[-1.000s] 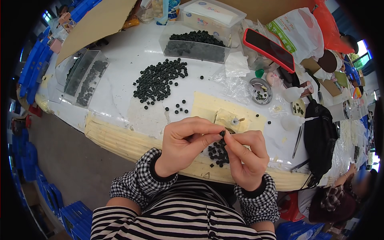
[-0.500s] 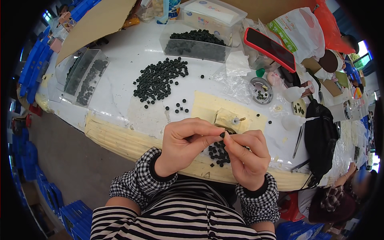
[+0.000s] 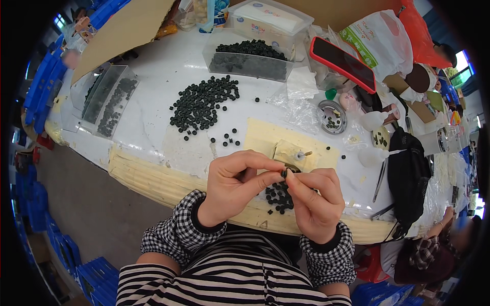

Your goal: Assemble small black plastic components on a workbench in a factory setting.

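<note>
Between the thumb and forefinger of my left hand (image 3: 236, 184) is a small round black part (image 3: 284, 174). My right hand (image 3: 317, 196) pinches at the same part from the other side, so the fingertips of both hands nearly meet. Beneath and between the hands lies a group of similar black parts (image 3: 278, 198) near the table's front edge. Just beyond my fingers stands a small cream block with a short peg (image 3: 300, 154), set on a yellowish sheet (image 3: 260, 133). A large heap of the black parts (image 3: 203, 104) spreads farther left.
A clear bin (image 3: 249, 66) of black parts stands at the back, another divided bin (image 3: 108, 102) at left. Rightward are a red-cased phone (image 3: 343, 62), a round metal dish (image 3: 333, 117), squeeze bottles (image 3: 371, 155), tweezers (image 3: 380, 182) and a black bag (image 3: 408, 176). Another person sits at the far right.
Both hands stay almost in place. The small black part between my fingertips has turned slightly, and the whole view has shifted a little.
</note>
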The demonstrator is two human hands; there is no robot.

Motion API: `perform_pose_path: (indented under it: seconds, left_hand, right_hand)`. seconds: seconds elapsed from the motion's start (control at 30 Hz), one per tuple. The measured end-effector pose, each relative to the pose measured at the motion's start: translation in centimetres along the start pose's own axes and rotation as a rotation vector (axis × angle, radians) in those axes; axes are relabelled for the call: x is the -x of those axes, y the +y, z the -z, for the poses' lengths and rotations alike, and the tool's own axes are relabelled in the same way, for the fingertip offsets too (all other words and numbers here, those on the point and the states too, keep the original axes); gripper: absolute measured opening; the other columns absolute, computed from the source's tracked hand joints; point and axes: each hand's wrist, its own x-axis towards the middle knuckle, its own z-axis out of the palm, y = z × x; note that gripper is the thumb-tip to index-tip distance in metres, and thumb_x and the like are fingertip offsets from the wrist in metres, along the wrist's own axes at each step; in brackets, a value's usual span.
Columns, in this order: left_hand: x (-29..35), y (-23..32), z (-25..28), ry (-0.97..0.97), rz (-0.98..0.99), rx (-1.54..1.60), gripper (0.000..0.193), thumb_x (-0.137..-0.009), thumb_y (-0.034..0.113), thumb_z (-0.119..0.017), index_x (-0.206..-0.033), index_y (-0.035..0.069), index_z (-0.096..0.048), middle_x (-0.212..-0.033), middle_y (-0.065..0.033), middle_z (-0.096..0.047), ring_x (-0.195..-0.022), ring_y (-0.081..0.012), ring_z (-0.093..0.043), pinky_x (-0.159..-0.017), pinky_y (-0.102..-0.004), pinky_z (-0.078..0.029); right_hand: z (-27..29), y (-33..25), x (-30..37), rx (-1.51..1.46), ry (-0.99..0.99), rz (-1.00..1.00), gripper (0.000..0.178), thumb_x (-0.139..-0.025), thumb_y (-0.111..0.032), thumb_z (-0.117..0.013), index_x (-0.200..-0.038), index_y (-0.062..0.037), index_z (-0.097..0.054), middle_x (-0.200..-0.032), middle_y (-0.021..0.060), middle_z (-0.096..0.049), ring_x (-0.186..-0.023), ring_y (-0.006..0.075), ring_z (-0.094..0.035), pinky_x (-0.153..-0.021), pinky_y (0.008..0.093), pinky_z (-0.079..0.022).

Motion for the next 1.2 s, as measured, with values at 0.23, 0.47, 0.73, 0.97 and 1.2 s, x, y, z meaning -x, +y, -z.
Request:
perform_pose_path:
  seconds: [0.23, 0.47, 0.73, 0.97, 1.2]
  left_hand:
    - [-0.02, 0.60, 0.02, -0.026, 0.008, -0.002, 0.018, -0.081, -0.010, -0.069, -0.097, -0.003, -0.070, -0.089, -0.0124, -0.069, -0.076, -0.0122, -0.064, -0.064, -0.0205, -0.049]
    - [-0.10, 0.49, -0.10, -0.018, -0.023, 0.035, 0.018, -0.080, -0.010, -0.069, -0.096, -0.003, -0.071, -0.090, -0.0147, -0.070, -0.080, -0.0168, -0.068, -0.069, -0.0233, -0.053]
    - [-0.18, 0.38, -0.11, -0.024, -0.058, 0.026, 0.017, -0.081, -0.009, -0.069, -0.097, -0.003, -0.071, -0.091, -0.0145, -0.071, -0.080, -0.0167, -0.068, -0.069, -0.0232, -0.054]
    - [-0.15, 0.52, 0.01, -0.031, -0.022, 0.025, 0.016, -0.082, -0.009, -0.068, -0.096, -0.003, -0.071, -0.092, -0.0148, -0.071, -0.081, -0.0167, -0.068, -0.069, -0.0232, -0.054]
    - [-0.12, 0.53, 0.16, -0.036, 0.011, 0.024, 0.017, -0.081, -0.009, -0.068, -0.096, -0.003, -0.071, -0.092, -0.0145, -0.071, -0.083, -0.0170, -0.068, -0.071, -0.0233, -0.054]
  right_hand:
    - [0.05, -0.08, 0.09, -0.105, -0.009, -0.064, 0.039, -0.070, 0.005, -0.073, -0.107, -0.0055, -0.072, -0.091, 0.0038, -0.065, -0.075, 0.0197, -0.054, -0.064, 0.0281, -0.045]
    - [0.05, -0.05, 0.16, -0.126, -0.007, -0.061, 0.039, -0.070, 0.006, -0.073, -0.107, -0.0051, -0.072, -0.090, 0.0044, -0.065, -0.075, 0.0199, -0.055, -0.065, 0.0286, -0.045]
    - [0.05, -0.06, 0.14, -0.120, -0.007, -0.041, 0.040, -0.068, 0.007, -0.073, -0.106, -0.0046, -0.072, -0.090, 0.0045, -0.065, -0.074, 0.0200, -0.056, -0.064, 0.0285, -0.046]
    - [0.04, -0.01, 0.07, -0.085, -0.013, -0.014, 0.041, -0.068, 0.006, -0.073, -0.107, -0.0051, -0.072, -0.091, 0.0041, -0.066, -0.074, 0.0201, -0.055, -0.064, 0.0286, -0.046]
    - [0.02, -0.09, 0.04, -0.039, -0.015, 0.009, 0.043, -0.067, 0.006, -0.073, -0.109, -0.0057, -0.072, -0.092, 0.0034, -0.066, -0.074, 0.0202, -0.054, -0.063, 0.0288, -0.046]
